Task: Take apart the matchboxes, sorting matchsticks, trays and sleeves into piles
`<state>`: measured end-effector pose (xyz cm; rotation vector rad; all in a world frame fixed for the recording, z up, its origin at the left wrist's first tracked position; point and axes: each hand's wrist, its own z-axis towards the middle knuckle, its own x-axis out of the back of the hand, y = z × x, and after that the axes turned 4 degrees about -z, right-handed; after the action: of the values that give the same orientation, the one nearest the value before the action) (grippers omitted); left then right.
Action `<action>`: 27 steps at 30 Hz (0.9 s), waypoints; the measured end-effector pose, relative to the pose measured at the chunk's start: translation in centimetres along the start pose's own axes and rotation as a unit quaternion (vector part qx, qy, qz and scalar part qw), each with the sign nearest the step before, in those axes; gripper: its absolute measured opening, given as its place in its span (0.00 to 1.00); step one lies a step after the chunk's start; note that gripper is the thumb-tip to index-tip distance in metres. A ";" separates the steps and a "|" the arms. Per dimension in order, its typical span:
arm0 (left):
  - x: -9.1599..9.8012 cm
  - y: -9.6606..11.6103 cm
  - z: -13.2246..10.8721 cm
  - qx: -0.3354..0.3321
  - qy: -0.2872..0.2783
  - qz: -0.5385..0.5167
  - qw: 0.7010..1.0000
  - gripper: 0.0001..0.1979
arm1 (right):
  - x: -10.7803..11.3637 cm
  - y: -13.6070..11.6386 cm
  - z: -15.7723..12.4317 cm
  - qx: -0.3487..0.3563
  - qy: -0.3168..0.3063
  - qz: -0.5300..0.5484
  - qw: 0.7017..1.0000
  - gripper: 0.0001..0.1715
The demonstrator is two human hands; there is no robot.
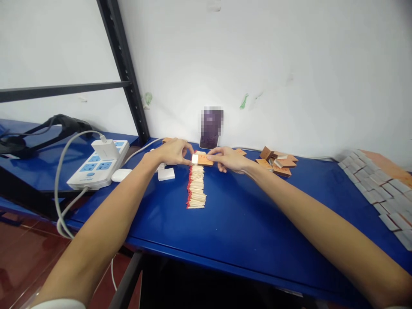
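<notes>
Both of my hands meet over the far middle of the blue table. My left hand pinches the white inner end of a small orange matchbox. My right hand grips the orange sleeve from the other side. Just below the box lies a row of matches with red tips on the left, running toward me. A small white tray lies beside my left wrist.
A pile of orange matchboxes sits to the right. Rows of grey-white trays cover the far right. A dark phone leans on the wall. A white power strip with charger and cable, and a white oval case, lie left.
</notes>
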<state>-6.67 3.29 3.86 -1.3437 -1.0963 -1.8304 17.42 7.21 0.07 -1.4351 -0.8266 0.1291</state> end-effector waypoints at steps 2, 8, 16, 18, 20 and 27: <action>0.0 -0.2 0.0 0.000 0.000 -0.001 1.000 0.22 | 0.4 0.0 -0.1 -0.009 -0.002 -0.012 1.000 0.15; -0.3 -0.6 -0.1 0.000 -0.003 -0.027 1.000 0.20 | 2.2 -1.1 -1.2 -0.050 -0.021 -0.055 0.997 0.13; -0.4 -0.8 -0.1 -0.011 0.007 -0.020 1.000 0.20 | 5.8 -3.6 -2.9 -0.052 0.043 -0.132 0.989 0.15; -0.4 -0.7 -0.1 -0.003 0.006 -0.014 1.000 0.21 | 7.5 -4.5 -3.9 -0.033 0.103 -0.152 0.982 0.14; -0.3 -0.7 -0.2 -0.002 0.008 -0.017 1.000 0.21 | 9.5 -5.3 -5.1 -0.024 0.173 -0.191 0.966 0.14; -0.3 -0.8 -0.2 -0.007 0.017 -0.040 0.999 0.21 | 15.2 -4.3 -7.6 -0.209 0.298 -0.329 0.871 0.18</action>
<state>-7.32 3.48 3.37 -1.2890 -1.1374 -1.9151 31.04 8.50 11.00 -1.3840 -0.7959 -1.0254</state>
